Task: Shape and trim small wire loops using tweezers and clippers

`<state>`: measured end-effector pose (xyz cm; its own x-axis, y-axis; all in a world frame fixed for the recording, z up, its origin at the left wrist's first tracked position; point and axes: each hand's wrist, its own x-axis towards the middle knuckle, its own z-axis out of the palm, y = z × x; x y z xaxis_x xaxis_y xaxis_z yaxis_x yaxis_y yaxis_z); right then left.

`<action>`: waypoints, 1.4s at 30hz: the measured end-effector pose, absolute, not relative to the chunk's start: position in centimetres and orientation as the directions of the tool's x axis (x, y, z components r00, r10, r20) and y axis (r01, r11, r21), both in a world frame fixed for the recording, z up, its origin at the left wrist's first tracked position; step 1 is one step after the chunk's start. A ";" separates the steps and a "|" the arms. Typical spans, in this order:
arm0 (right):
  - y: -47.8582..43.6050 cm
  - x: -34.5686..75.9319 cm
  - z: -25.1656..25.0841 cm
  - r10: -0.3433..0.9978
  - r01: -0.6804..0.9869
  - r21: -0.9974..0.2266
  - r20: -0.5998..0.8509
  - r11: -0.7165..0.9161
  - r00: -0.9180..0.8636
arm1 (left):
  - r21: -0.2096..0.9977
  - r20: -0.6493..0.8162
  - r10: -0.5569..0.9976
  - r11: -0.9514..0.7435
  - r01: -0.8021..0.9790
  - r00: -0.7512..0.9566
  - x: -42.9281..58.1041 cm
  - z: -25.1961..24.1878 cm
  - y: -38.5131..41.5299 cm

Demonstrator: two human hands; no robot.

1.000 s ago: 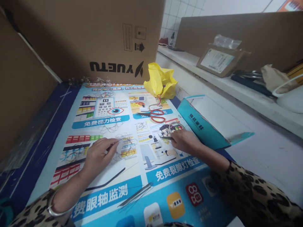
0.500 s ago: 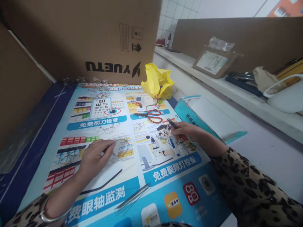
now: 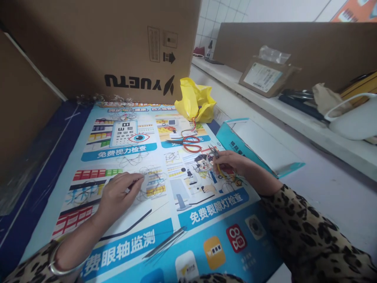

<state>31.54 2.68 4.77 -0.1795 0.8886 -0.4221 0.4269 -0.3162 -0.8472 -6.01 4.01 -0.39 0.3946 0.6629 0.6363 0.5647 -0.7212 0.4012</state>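
My left hand (image 3: pixel 120 193) is pinched closed at the left edge of a loose tangle of thin wire loops (image 3: pixel 156 185). What its fingertips hold is too fine to make out. In my right hand (image 3: pixel 234 163) is a small pair of pliers (image 3: pixel 214 151) with yellow handles, the tips parted and pointing up and away. Beyond it lie scissors (image 3: pixel 191 144) with red handles, blades to the left. Cut lengths of dark straight wire (image 3: pixel 166 243) rest at the front. Another thin wire tangle (image 3: pixel 134 159) lies behind my left hand.
A printed poster (image 3: pixel 165 220) covers the table. A large cardboard box (image 3: pixel 132 43) stands behind, beside a crumpled yellow bag (image 3: pixel 196 100) with coloured cords. To the right are an open teal box (image 3: pixel 241 143) and a ledge (image 3: pixel 229 72) bearing a small parcel (image 3: pixel 260 76) and a white cup-like vessel (image 3: pixel 353 120).
The pliers have turned in my right hand: their tips now stand apart and the yellow handles show. My left hand has stayed almost still.
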 end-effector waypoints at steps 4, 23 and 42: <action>2.6 31.7 5.1 0.887 0.526 -0.804 -0.425 -0.277 -0.183 | 0.407 0.635 0.667 -0.718 0.565 0.390 -6.0 -0.4 4.0; -0.5 25.4 4.9 0.964 0.975 0.019 -0.153 0.222 -0.217 | 0.643 0.536 0.833 -0.509 0.572 0.138 -5.7 0.1 3.7; -1.3 13.0 4.6 0.526 0.490 0.198 -0.227 0.849 -0.819 | 0.848 0.442 0.897 -0.414 0.330 -0.011 -5.7 0.2 4.3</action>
<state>13.00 -1.26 4.55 -0.8195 0.5262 -0.2271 0.4901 0.8489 0.1980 -5.67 4.32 0.23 -0.0115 0.8969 0.4421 0.3305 -0.4139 0.8482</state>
